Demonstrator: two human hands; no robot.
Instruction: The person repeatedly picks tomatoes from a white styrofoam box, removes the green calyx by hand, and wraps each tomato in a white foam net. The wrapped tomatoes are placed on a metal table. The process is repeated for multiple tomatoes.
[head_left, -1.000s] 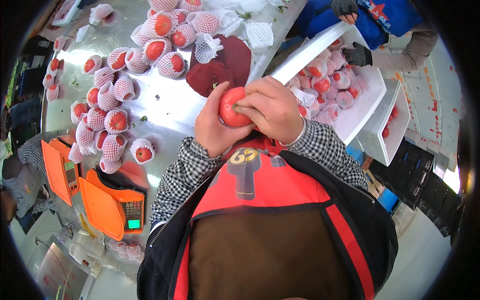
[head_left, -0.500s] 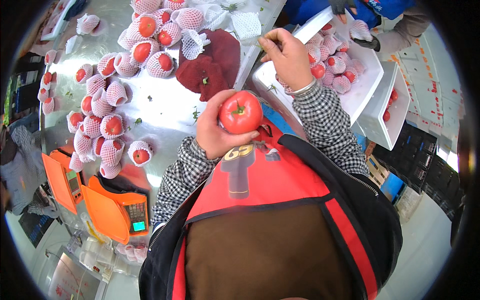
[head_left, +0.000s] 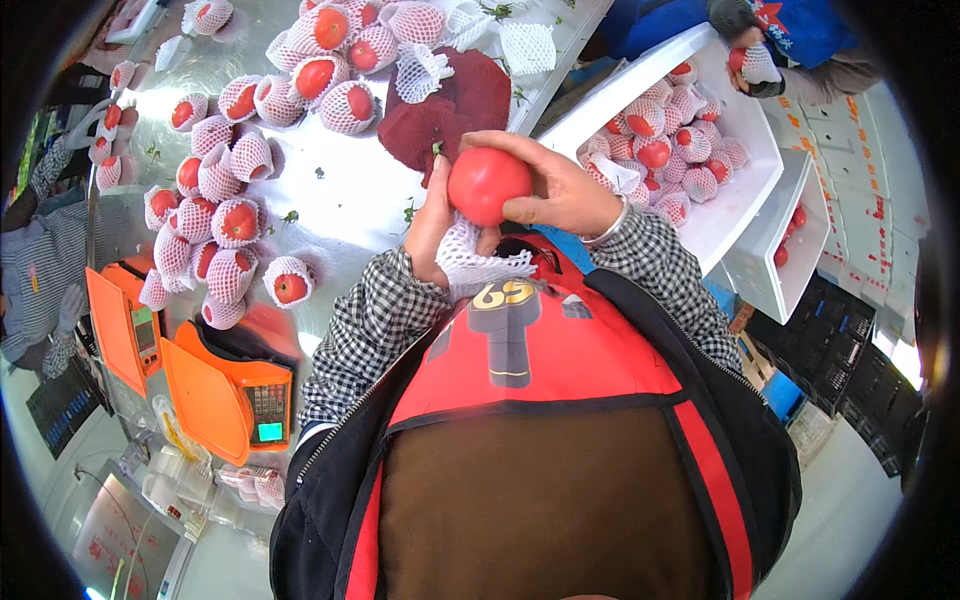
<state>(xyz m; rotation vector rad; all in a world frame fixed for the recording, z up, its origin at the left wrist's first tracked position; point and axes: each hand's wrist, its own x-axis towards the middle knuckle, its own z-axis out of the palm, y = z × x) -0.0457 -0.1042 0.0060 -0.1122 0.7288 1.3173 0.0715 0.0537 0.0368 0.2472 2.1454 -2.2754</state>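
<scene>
A bare red tomato, its stem not showing, is gripped in my right hand, with thumb and fingers around its side. My left hand is just left of and below it, thumb raised beside the fruit, holding a white foam mesh sleeve that hangs over the apron; some of its fingers are hidden behind these. A dark red cloth with a mesh sleeve on it lies on the metal table above my hands. Tomatoes in foam sleeves lie in groups to the left.
A white foam box of sleeved tomatoes stands at right, beside a smaller box. A co-worker's gloved hand holds a sleeved tomato above it. Two orange scales sit at lower left. Another person is at far left.
My right hand has come back from the upper right and now grips the tomato, which was in my left hand with its stem up. My left hand now holds a foam sleeve.
</scene>
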